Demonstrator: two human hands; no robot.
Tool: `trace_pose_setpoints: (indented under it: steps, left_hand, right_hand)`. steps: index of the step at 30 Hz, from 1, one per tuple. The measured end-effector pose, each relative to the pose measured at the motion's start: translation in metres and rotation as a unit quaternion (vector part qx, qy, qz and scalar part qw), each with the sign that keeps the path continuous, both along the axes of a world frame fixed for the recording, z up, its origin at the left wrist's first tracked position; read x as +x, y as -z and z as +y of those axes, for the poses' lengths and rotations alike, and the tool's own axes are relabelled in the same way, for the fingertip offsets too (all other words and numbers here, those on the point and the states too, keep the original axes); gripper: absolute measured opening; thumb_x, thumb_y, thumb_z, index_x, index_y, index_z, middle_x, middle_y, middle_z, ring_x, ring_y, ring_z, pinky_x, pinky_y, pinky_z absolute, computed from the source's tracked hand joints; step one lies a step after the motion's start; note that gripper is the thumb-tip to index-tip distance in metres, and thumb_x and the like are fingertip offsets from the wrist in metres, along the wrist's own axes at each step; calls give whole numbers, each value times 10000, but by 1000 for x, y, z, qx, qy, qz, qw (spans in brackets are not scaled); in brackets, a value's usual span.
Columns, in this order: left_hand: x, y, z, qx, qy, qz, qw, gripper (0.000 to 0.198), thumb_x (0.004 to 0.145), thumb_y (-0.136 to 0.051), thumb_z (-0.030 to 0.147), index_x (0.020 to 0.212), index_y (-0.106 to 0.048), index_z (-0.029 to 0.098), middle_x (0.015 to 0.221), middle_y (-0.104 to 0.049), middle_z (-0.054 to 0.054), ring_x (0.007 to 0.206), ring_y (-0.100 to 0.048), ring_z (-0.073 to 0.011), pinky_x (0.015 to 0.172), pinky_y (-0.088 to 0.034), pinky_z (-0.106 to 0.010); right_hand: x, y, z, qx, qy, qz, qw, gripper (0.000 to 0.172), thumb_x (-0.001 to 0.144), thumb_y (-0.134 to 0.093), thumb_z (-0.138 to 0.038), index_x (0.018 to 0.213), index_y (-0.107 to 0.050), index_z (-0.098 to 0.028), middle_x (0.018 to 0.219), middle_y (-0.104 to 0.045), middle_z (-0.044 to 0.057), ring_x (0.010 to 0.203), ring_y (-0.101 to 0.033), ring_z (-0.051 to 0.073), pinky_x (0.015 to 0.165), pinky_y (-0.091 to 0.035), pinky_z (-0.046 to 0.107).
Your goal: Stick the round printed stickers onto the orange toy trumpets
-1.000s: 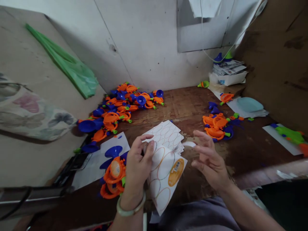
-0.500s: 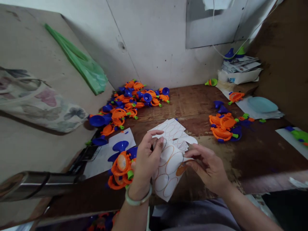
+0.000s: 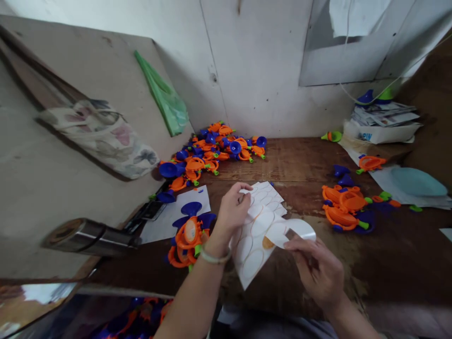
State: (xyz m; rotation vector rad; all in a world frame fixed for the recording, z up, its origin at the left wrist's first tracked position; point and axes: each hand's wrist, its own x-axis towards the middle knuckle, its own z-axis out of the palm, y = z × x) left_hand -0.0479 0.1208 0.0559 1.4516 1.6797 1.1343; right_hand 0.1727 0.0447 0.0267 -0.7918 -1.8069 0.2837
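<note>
My left hand (image 3: 231, 212) is closed on the edge of a white sheet of oval stickers (image 3: 252, 263) with orange outlines, holding it tilted above the table. An orange-brown spot (image 3: 268, 242) shows among its ovals where the white is gone. Between the thumb and fingers of my right hand (image 3: 319, 270) is a glossy white oval sticker (image 3: 302, 229), curled, its left end overlapping the sheet; whether it is still attached there I cannot tell. More sticker sheets (image 3: 271, 195) lie just behind. Left of my left forearm sit orange toy horns (image 3: 189, 235) with blue bells, one bearing a pale oval.
Many orange and blue toy horns (image 3: 215, 150) are heaped at the back left, with a smaller group (image 3: 344, 205) at right. A steel flask (image 3: 102, 238) lies at left. At right are a light-blue dish (image 3: 418, 182) and a paper-filled box (image 3: 383, 132).
My right hand has drawn the white oval sticker to the right, so more of it stands off the sheet. My left hand keeps its hold. The whole view has shifted.
</note>
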Motion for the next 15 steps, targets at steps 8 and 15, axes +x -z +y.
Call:
trace_pose_setpoints:
  steps: [8, 15]
  left_hand:
    - [20, 42, 95, -26, 13, 252, 967, 177, 1052, -717, 286, 1156, -724, 143, 1097, -751, -55, 948, -747, -192, 873, -648, -389]
    - [-35, 47, 145, -90, -1, 407, 909, 333, 1035, -745, 350, 1308, -706, 162, 1363, -712, -123, 1215, -714, -284, 1029, -625, -514]
  right_hand:
    - [-3, 14, -4, -37, 13, 49, 998, 163, 1000, -623, -207, 960, -722, -331, 674, -781, -31, 518, -744, 206, 495, -633, 292]
    - [20, 75, -3, -101, 0, 54, 993, 190, 964, -768, -245, 1151, -738, -270, 798, -855, 3, 645, -835, 235, 633, -707, 299]
